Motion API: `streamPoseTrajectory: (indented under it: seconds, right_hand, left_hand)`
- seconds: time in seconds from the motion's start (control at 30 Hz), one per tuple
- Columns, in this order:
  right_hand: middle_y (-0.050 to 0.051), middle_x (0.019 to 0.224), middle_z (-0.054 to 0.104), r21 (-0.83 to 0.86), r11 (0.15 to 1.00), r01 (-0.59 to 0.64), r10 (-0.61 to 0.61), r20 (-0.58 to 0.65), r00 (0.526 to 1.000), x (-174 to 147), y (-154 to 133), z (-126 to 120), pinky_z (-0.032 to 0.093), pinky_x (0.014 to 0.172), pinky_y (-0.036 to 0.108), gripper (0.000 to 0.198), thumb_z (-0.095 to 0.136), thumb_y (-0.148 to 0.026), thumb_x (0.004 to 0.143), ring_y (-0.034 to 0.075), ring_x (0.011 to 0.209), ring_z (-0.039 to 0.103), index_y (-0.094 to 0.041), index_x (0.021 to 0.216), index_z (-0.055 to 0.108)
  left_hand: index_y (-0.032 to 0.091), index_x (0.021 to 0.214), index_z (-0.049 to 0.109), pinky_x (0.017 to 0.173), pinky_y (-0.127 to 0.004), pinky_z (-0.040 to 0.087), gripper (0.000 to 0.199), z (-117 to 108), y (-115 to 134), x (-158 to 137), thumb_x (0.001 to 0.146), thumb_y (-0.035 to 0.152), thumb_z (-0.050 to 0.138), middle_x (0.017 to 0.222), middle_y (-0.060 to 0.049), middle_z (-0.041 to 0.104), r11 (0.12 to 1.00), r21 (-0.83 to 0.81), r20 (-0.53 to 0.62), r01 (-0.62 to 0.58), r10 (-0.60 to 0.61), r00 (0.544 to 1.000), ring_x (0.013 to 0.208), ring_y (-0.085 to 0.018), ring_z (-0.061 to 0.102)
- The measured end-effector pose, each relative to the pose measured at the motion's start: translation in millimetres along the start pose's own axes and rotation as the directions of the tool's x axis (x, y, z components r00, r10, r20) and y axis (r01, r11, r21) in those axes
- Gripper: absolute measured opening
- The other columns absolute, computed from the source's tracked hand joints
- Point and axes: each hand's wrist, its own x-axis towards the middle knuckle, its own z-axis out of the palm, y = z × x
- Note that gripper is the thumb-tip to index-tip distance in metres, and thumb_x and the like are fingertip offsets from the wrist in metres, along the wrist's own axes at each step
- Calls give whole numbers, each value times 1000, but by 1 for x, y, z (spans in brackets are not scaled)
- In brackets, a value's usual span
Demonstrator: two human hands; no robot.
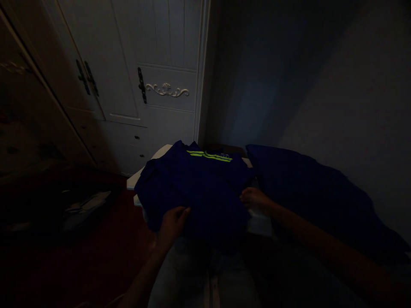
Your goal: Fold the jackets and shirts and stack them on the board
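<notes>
A dark blue shirt (205,192) with yellow-green stripes near its far end lies spread over a pale stool or small table (138,179). My left hand (173,221) is at the shirt's near left part, thumb and fingers pinched on the cloth. At the right edge, my right hand (256,199) has its fingers closed on the shirt's side. Dim light hides the folds and much of the finger detail.
More dark blue cloth (308,188) is heaped to the right. A pale wardrobe (167,51) with dark handles stands behind. On the reddish floor (105,256) at left is a dark, open-looking container (58,214) with light items, hard to make out.
</notes>
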Motion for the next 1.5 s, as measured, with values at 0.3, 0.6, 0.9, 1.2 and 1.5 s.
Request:
streamPoseTrajectory:
  seconds: [0.3,0.6,0.9,1.2,1.5]
  right_hand:
    - [-1,60,58,-93,994,47,-51,-39,998,2,0,0,50,48,23,16,59,-4,70,12,50,59,-18,69,50]
    - [-2,58,56,-278,957,82,-135,-177,975,6,-8,-3,48,53,26,15,56,-12,70,15,54,58,-22,73,46]
    - [5,91,65,-637,566,523,-707,-49,706,2,-50,31,45,81,31,14,48,-17,82,20,86,62,-23,92,54]
    - [9,101,66,-320,887,334,-272,225,936,55,-64,116,49,53,21,48,68,-33,83,16,77,64,-16,123,48]
    - [0,70,65,-348,876,333,-254,253,933,74,-58,127,41,45,17,33,70,-15,78,11,57,60,-15,109,58]
  left_hand:
    - [21,62,58,56,-30,43,39,-40,-39,0,56,60,63,62,-1,61,943,-269,-92,198,-230,969,61,-20,58]
    - [17,78,67,73,-37,51,61,-43,-60,6,58,75,64,83,-8,71,945,-257,-101,204,-236,967,87,-29,66]
    - [15,92,69,59,-28,48,64,-31,-13,41,64,73,65,89,-9,71,951,-273,-228,148,-214,950,80,-22,65]
    - [18,91,68,74,-33,53,42,-35,-2,44,61,45,77,96,-9,73,857,-490,-149,158,-261,954,91,-25,68]
    - [16,94,61,72,-35,53,56,-31,-40,12,69,67,60,97,-10,67,935,-311,-330,174,-277,902,94,-28,66]
